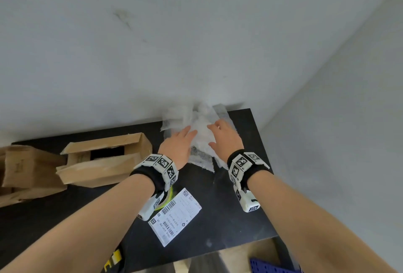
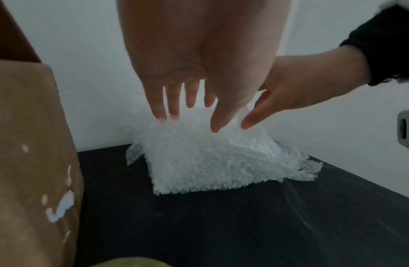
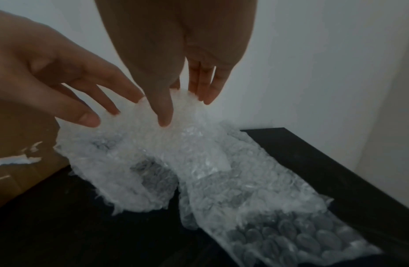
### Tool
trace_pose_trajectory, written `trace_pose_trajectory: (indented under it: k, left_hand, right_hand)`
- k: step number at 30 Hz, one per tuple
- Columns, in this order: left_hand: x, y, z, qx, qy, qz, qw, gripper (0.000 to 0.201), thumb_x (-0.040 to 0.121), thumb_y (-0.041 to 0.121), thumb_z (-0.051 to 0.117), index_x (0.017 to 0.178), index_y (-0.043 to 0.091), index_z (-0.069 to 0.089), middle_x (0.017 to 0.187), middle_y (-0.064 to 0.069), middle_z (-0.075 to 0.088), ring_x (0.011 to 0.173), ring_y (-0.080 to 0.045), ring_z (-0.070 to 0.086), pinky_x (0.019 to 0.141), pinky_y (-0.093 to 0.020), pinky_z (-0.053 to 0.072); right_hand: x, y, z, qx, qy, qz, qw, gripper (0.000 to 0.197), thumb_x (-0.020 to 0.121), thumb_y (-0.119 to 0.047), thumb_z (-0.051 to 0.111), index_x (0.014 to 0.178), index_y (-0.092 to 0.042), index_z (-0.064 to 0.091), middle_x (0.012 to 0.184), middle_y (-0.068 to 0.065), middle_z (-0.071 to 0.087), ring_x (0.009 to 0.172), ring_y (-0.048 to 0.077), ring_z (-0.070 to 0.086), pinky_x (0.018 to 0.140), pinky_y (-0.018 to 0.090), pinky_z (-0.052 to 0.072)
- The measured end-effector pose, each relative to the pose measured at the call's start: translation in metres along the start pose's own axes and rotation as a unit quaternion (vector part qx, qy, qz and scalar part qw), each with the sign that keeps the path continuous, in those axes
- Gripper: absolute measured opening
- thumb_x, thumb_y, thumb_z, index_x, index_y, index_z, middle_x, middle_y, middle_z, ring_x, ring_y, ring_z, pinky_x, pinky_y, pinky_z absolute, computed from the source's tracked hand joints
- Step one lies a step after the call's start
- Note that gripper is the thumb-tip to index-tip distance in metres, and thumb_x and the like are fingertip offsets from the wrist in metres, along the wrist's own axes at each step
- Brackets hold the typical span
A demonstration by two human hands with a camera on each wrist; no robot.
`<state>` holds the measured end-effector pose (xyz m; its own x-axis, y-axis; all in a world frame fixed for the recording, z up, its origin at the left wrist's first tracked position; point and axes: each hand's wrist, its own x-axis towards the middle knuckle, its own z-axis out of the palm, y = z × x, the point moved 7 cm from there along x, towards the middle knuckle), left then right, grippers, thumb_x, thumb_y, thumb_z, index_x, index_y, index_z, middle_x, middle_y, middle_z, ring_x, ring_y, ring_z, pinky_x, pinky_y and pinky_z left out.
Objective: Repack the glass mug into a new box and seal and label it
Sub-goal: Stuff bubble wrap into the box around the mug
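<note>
Left of the fingers, an open brown cardboard box (image 1: 104,159) lies tipped on the black counter (image 1: 229,207). The left hand (image 1: 177,142), fingers spread and straight, and the right hand (image 1: 224,139), likewise splayed, both touch the top of a crinkly bubble-wrap bundle (image 2: 206,159) directly beneath them. The mug is presumably inside, unseen. A printed label (image 1: 174,216) lies behind the wrists.

Left hand (image 1: 177,142), right hand (image 1: 224,139), fingers straight, spread, side by side

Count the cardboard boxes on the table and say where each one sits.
2. One open cardboard box lies left of the left hand; a second box sits at the table's far left edge, partly cut off. Others may be out of view.
</note>
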<state>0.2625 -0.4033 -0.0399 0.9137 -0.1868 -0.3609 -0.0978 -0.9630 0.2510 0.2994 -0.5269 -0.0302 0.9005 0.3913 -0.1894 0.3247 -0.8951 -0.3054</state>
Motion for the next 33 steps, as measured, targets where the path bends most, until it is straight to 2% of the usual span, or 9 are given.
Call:
trace_pose_trajectory:
  k: [4,7,10,14,18,22,27,30,33]
  left_hand:
    - [0.003,0.002,-0.006,-0.003,0.027,0.000,1.000,0.064,0.096,0.021,0.047,0.149,0.026,0.011,0.157,-0.001,0.018,0.134,-0.026,0.036,0.101,-0.038,0.043]
    - [0.002,0.004,-0.019,-0.019,0.046,0.009,0.999,0.067,0.096,0.026,0.048,0.150,0.030,0.008,0.156,-0.001,0.019,0.133,-0.026,0.037,0.100,-0.040,0.045]
    - [0.002,0.006,-0.039,-0.012,0.074,0.015,0.997,0.061,0.096,0.029,0.048,0.148,0.028,0.016,0.156,-0.002,0.019,0.133,-0.027,0.037,0.101,-0.040,0.043]
    - [-0.006,0.010,-0.069,-0.028,0.124,0.032,0.991,0.042,0.096,0.031,0.047,0.136,0.023,0.036,0.152,-0.003,0.025,0.127,-0.026,0.042,0.094,-0.038,0.047]
    - [-0.020,0.012,-0.095,-0.074,0.163,0.066,0.982,0.031,0.095,0.029,0.050,0.123,0.016,0.046,0.140,-0.003,0.041,0.117,-0.024,0.049,0.088,-0.037,0.046]
    - [-0.043,0.007,-0.124,-0.097,0.201,0.086,0.971,0.025,0.095,0.025,0.050,0.116,0.012,0.050,0.126,-0.003,0.052,0.106,-0.025,0.052,0.083,-0.037,0.045]
    - [-0.082,-0.018,-0.156,-0.101,0.241,0.082,0.962,0.022,0.095,0.025,0.049,0.111,0.011,0.050,0.114,-0.005,0.057,0.091,-0.026,0.057,0.080,-0.039,0.046]
    - [-0.108,-0.045,-0.167,-0.152,0.257,0.069,0.952,0.018,0.093,0.022,0.053,0.108,0.011,0.052,0.109,-0.006,0.059,0.091,-0.028,0.059,0.083,-0.041,0.048]
    - [-0.134,-0.072,-0.172,-0.219,0.261,0.057,0.938,0.014,0.088,0.016,0.060,0.100,0.016,0.053,0.104,-0.007,0.062,0.091,-0.027,0.061,0.082,-0.043,0.051]
  right_hand:
    - [0.002,0.005,-0.007,0.098,0.029,0.013,0.995,0.026,0.089,-0.021,0.060,0.115,-0.015,0.057,0.121,0.002,0.047,0.102,0.018,0.053,0.082,0.029,0.047]
    - [0.003,0.003,-0.020,0.143,0.057,0.005,0.988,0.019,0.089,-0.020,0.060,0.107,-0.014,0.061,0.116,0.002,0.049,0.104,0.015,0.050,0.081,0.024,0.043]
    - [0.005,-0.001,-0.036,0.172,0.090,-0.008,0.981,0.016,0.087,-0.018,0.063,0.103,-0.014,0.063,0.118,0.003,0.049,0.107,0.016,0.050,0.085,0.022,0.041]
    - [0.001,-0.011,-0.056,0.198,0.115,-0.014,0.973,0.016,0.086,-0.017,0.063,0.102,-0.015,0.063,0.119,0.002,0.047,0.103,0.015,0.052,0.087,0.031,0.048]
    - [-0.010,-0.028,-0.081,0.204,0.149,-0.029,0.967,0.016,0.086,-0.015,0.063,0.102,-0.014,0.064,0.115,0.002,0.050,0.096,0.015,0.054,0.083,0.034,0.050]
    - [-0.021,-0.055,-0.108,0.209,0.178,-0.046,0.960,0.022,0.086,-0.015,0.063,0.109,-0.015,0.063,0.115,0.002,0.053,0.101,0.015,0.054,0.089,0.031,0.047]
    - [-0.029,-0.096,-0.130,0.233,0.187,-0.050,0.953,0.043,0.082,-0.020,0.070,0.122,-0.017,0.054,0.119,-0.001,0.055,0.097,0.009,0.052,0.090,0.030,0.048]
    - [-0.031,-0.126,-0.132,0.238,0.170,-0.063,0.954,0.049,0.077,-0.021,0.074,0.122,-0.018,0.054,0.120,-0.002,0.056,0.098,0.010,0.054,0.089,0.028,0.047]
    - [-0.033,-0.157,-0.127,0.238,0.153,-0.077,0.956,0.044,0.077,-0.020,0.076,0.117,-0.017,0.058,0.117,-0.002,0.059,0.098,0.013,0.056,0.088,0.028,0.049]
